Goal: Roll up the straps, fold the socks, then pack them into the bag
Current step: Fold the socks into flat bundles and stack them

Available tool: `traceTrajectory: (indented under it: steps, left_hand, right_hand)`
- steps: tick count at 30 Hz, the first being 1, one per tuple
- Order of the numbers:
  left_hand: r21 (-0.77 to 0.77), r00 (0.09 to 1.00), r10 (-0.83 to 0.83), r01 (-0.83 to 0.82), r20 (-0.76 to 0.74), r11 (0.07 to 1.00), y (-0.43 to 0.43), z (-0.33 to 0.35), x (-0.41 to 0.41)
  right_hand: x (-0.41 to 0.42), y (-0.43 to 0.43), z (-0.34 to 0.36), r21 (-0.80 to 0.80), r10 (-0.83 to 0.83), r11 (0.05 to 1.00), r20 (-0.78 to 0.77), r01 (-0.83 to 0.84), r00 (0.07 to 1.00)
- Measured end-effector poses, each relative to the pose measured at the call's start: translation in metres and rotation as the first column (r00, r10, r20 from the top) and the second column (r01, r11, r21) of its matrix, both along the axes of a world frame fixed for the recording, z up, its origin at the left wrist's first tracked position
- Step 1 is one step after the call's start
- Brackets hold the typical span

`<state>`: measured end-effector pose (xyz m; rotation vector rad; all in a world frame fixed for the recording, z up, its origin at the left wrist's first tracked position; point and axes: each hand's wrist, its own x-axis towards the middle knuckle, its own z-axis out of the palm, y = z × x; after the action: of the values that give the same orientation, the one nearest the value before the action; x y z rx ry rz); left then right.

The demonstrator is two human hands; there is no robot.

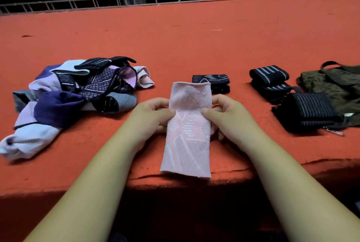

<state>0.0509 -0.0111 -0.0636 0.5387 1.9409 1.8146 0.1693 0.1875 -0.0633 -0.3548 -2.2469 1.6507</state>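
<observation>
At the red table's point(194, 46) near edge, our left hand point(153, 114) and right hand point(228, 114) pinch a pink sock point(188, 136).

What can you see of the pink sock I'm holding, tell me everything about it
The pink sock is a pale pink knit, flattened out, with thin whitish lines across its near half and small pale dots on its far half. It runs lengthwise away from the person, its near end reaching the front edge of the red surface. The left hand and right hand pinch its two sides near the middle, thumbs on top. It is not yet folded.
</observation>
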Motion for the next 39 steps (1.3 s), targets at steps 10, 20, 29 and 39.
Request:
traceTrajectory:
  steps: [10, 20, 29, 39]
  left_hand:
    - [0.129, 1.0, 0.013, -0.011, -0.013, 0.992, 0.001, -0.005, -0.007]
    - [0.135, 0.994, -0.101, 0.094, 0.046, 0.986, -0.005, -0.003, -0.009]
    - [0.063, 0.988, -0.151, 0.149, 0.039, 0.987, -0.003, -0.006, -0.016]
    - [0.199, 0.994, -0.102, 0.092, 0.04, 0.976, -0.002, 0.0, -0.006]
  right_hand:
    - [0.001, 0.0, -0.002, -0.041, 0.045, 0.998, -0.021, -0.046, 0.999]
    - [0.002, 0.005, -0.003, -0.066, 0.011, 0.998, 0.071, -0.007, 0.997]
    - [0.008, 0.001, 0.001, -0.11, 0.033, 0.994, 0.072, -0.025, 0.997]
    - [0.017, -0.002, 0.003, -0.015, 0.169, 0.986, 0.035, -0.169, 0.985]
